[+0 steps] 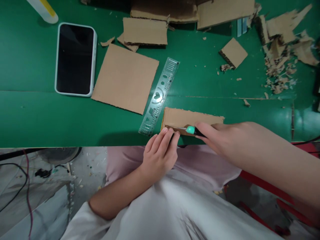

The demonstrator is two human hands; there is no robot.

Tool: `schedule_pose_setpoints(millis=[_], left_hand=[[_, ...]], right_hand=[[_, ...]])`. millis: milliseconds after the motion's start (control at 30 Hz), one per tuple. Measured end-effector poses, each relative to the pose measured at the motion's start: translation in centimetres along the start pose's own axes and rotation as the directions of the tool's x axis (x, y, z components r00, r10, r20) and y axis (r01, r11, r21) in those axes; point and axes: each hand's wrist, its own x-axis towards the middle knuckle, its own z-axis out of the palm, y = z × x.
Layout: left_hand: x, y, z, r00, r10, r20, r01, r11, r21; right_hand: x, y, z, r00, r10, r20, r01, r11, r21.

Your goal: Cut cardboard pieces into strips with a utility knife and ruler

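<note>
A rectangular cardboard piece (pixel 192 116) lies at the near edge of the green table. My left hand (pixel 161 150) grips its near left corner, with the fingertips on top and the thumb hidden. In my right hand (pixel 220 136) is a thin metal tool with a teal and black handle (pixel 190 129). Its slim shaft reaches left over the cardboard, close to my left fingertips. Whether the tip touches the cardboard or is a blade or a driver, I cannot tell. Left of this piece lies a clear plastic ruler (pixel 158 97), set at a slant.
A square cardboard sheet (pixel 126 78) lies beside a phone (pixel 75 60). Cardboard blocks (pixel 145 30) line the far side. A small cardboard square (pixel 234 53) and torn scraps (pixel 278 66) are at the right. A white and yellow object (pixel 46 10) stands out at the upper left.
</note>
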Motion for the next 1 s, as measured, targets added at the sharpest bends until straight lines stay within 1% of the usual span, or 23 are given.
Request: schedule_pose_setpoints(millis=[133,233,533,700,767,833,900,1000], left_hand=[[-0.1,0.0,0.1,1.000,-0.001,-0.009,0.001,1.000,-0.023],[0.0,0.1,0.1,1.000,-0.001,-0.013,0.000,1.000,-0.023],[0.0,0.0,0.1,1.000,-0.001,-0.010,0.001,1.000,-0.022],[0.0,0.0,0.0,1.000,0.004,-0.016,-0.004,1.000,-0.028],[0.1,0.0,0.0,1.000,0.005,-0.015,-0.005,1.000,-0.027],[0.0,0.0,0.0,1.000,0.002,-0.014,-0.003,1.000,-0.026],[0.0,0.1,0.0,1.000,-0.004,-0.014,0.003,1.000,-0.024],[-0.1,0.1,0.1,1.000,-0.012,-0.016,0.011,1.000,-0.016]], right_hand=[[0.1,-0.1,-0.2,1.000,0.002,0.025,-0.001,0.999,-0.032],[0.1,-0.4,-0.5,0.998,0.030,0.047,-0.027,0.997,-0.077],[-0.1,-1.6,-1.2,0.997,0.070,0.038,-0.063,0.987,-0.150],[0.2,-1.8,-1.8,0.992,0.055,0.116,-0.043,0.994,-0.102],[0.3,-1.7,-1.8,0.991,0.063,0.122,-0.051,0.994,-0.099],[0.4,-1.7,-1.6,0.989,0.081,0.123,-0.068,0.992,-0.107],[0.5,-1.7,-1.3,0.984,0.092,0.150,-0.077,0.991,-0.106],[0.6,-1.7,-0.8,0.980,0.080,0.180,-0.066,0.995,-0.081]])
